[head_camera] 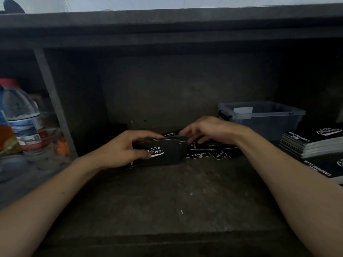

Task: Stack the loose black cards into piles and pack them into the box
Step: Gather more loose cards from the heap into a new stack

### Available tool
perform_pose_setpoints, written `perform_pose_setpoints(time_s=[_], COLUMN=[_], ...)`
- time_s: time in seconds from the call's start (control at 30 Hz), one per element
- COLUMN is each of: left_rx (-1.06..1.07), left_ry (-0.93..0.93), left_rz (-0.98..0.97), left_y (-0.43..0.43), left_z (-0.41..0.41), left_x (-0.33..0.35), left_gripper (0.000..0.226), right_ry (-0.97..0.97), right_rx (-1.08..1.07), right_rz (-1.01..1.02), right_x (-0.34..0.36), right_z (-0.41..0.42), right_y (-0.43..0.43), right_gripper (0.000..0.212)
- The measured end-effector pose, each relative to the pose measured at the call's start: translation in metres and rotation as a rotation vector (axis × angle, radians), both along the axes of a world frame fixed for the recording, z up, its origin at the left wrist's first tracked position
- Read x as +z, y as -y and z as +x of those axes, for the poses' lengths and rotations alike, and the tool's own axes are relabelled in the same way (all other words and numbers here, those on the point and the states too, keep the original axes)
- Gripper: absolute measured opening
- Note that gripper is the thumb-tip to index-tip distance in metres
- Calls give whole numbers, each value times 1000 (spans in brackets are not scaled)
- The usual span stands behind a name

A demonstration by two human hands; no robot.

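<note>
My left hand (pixel 126 147) grips a fanned bundle of black cards (pixel 163 154) with white "Club Camping" lettering, thumb on the top card. My right hand (pixel 206 129) hovers at the bundle's far right edge, fingers curled down onto the cards there. Beneath and to the right of it, several loose black cards (pixel 213 152) lie scattered on the dark shelf surface. A clear grey plastic box (pixel 267 119) stands open behind my right wrist at the back right.
Two neat piles of black cards (pixel 313 143) sit at the right edge. A water bottle (pixel 20 115) and other containers stand behind a shelf post (pixel 53 102) on the left. A dark overhang runs overhead.
</note>
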State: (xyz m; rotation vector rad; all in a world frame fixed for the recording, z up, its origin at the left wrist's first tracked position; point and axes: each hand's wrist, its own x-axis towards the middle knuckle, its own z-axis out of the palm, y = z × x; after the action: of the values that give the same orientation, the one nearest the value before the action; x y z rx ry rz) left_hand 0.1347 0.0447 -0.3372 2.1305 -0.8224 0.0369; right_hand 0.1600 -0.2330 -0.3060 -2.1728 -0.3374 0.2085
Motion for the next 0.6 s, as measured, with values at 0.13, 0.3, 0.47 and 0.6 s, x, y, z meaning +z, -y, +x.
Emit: perform_pose_setpoints(time_s=[0.13,0.3,0.47,0.6], left_rx=[-9,-26,-7,5], left_ry=[29,62,111,113], left_rz=[38,75,85,95], left_y=[-2,-2,4,1], left_z=[-5,-4,-5,-3], left_x=[4,3,2,3], left_gripper=[46,33,34,41], right_ry=[240,164,594,711], right_rx=[-83,-52,-135,-107], right_rz=[-643,-734,-608,-268], right_x=[4,-3,-10,-12], right_z=[5,6,18,21], right_y=[24,29,23,10], right_gripper=[41,41,15,11])
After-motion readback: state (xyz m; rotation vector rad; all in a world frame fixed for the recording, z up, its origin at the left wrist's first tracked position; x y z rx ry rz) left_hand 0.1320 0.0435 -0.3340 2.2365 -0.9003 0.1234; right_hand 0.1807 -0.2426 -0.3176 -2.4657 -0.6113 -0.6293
